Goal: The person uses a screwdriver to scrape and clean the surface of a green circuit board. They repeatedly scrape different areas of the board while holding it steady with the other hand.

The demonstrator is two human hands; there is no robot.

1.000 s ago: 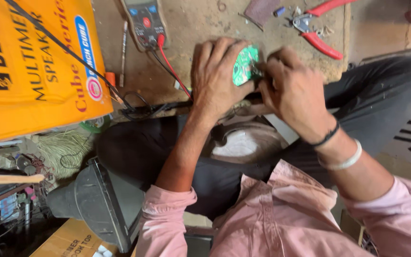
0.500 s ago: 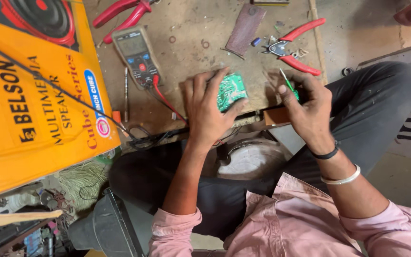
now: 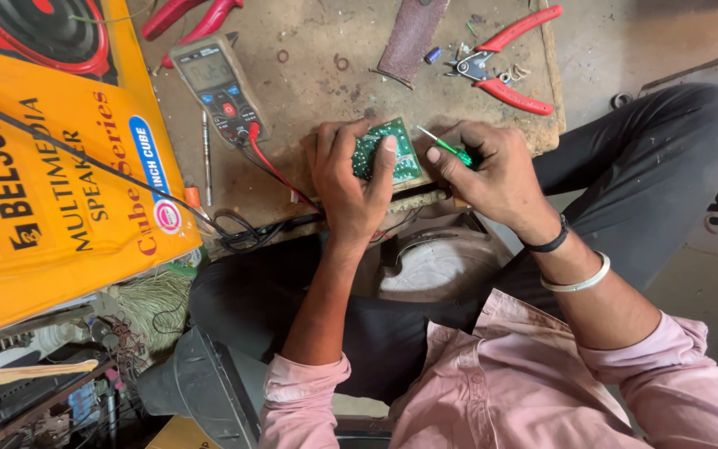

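The left hand lay spread over a small green circuit board, fingers pinning it flat at the near edge of the desk — steadying it, it seemed, so it couldn't slide. Just right of the board, the right hand was closed in a pinch around a thin green-handled screwdriver, its tip angled toward the board's edge, though whether it touched could not be told. Left of the board sat a meter, its red lead trailing back toward the left hand. Beyond the board and to its right lay red-handled pliers, within easy reach. Far left of the board, a big orange box leaned over the desk.
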